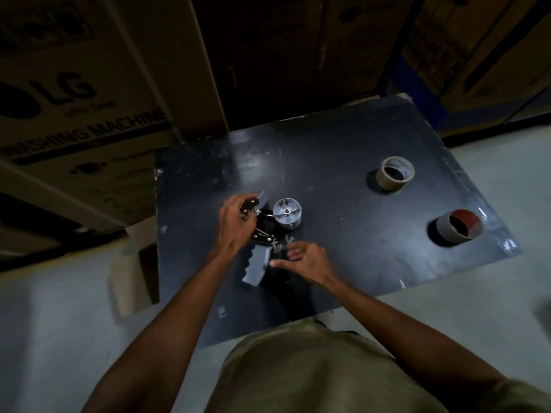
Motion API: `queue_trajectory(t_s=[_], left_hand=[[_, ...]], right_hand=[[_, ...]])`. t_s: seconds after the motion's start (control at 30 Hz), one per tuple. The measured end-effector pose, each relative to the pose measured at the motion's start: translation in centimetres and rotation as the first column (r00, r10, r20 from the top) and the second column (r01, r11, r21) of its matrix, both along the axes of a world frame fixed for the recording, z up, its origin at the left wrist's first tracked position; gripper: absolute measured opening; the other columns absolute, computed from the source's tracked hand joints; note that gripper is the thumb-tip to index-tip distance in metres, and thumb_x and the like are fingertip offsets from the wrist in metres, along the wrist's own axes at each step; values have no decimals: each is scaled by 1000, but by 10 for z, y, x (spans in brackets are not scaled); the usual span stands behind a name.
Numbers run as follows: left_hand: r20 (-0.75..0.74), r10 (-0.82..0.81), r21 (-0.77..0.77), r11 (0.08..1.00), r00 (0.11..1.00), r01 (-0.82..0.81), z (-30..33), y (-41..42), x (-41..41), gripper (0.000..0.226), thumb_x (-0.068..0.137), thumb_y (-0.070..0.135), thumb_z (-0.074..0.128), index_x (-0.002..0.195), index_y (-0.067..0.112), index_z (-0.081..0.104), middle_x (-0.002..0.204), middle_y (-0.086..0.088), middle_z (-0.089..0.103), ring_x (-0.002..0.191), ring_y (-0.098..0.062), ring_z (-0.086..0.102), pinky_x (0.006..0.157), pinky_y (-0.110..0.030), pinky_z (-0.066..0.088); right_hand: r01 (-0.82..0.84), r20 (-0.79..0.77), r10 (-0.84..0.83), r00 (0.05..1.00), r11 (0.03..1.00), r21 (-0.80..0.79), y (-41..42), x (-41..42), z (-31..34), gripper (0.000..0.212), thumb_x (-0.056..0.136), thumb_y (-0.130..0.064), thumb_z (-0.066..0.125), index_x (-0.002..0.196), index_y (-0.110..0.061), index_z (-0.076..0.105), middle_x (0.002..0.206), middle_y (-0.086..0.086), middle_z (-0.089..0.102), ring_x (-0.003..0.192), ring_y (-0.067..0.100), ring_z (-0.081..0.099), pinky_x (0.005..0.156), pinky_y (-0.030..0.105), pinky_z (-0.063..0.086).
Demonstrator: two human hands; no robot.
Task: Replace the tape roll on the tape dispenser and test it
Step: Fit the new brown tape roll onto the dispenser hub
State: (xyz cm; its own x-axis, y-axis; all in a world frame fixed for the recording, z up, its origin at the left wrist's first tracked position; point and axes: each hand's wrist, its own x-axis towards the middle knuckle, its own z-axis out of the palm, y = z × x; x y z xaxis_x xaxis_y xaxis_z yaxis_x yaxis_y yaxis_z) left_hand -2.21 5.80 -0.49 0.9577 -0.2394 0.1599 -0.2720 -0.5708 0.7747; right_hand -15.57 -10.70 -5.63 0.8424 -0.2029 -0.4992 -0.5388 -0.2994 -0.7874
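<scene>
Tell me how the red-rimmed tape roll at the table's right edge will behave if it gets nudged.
The red-rimmed tape roll looks nearly used up, mostly hollow core, so probably light and easily shoved. It appears to stand on its flat end, so it should slide rather than roll. Sitting near the table edge, a nudge might drop it.

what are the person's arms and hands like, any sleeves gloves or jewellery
Both forearms are bare to the frame's lower edge, with no sleeve over them. The left hand and right hand wear no gloves. No watch, ring or bracelet shows, though the picture is dim. An olive-green garment covers the torso.
</scene>
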Motion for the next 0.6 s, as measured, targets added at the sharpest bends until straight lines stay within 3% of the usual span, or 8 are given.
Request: queue_trajectory(t_s=[0.07,0.13,0.27,0.33,0.47,0.6], left_hand=[[-36,45,-23,999,998,-46,-2,14,-3,36,76,3,59,107,17,71,106,-2,70,96,-19,65,82,-40,57],[-68,78,-28,996,995,-80,-6,28,-7,36,75,7,59,108,16,71,106,-3,70,95,-19,65,83,-39,57],[-177,148,-62,985,973,-161,-22,50,-17,42,72,3,56,111,11,69,107,-4,70,91,-18,66,85,-39,56],[-232,175,-68,978,957,-196,-30,56,-22,43,73,2,56,113,11,68,109,-3,71,90,-17,66,86,-38,56],[-339,242,-108,950,909,-294,-37,57,-29,41,76,-2,57,113,13,68,104,1,70,87,-14,65,85,-30,55],[-412,253,-175,921,876,-348,-40,49,-32,40,78,-4,56,112,14,67,105,-4,71,89,-14,66,82,-22,51]], right_hand=[[43,-37,-40,999,994,105,17,6,-3,68,50,-61,93,101,-19,73,92,-5,77,87,8,74,83,24,60],[90,-88,-68,994,957,277,34,12,-3,50,61,-51,92,93,-16,75,89,-5,78,94,14,74,86,32,61],[144,-232,-16,973,822,550,57,26,4,59,71,-47,87,119,-17,71,110,-1,78,108,18,72,97,39,54],[209,-250,-58,967,744,635,65,31,3,48,77,-36,85,117,-13,70,105,6,77,100,22,73,99,45,55],[336,-272,-198,942,605,722,81,37,1,16,89,-7,71,104,-7,66,95,16,67,75,23,69,79,41,58],[428,-349,-247,904,517,741,85,38,3,11,89,4,59,91,-6,64,89,14,70,72,20,70,67,32,59]])
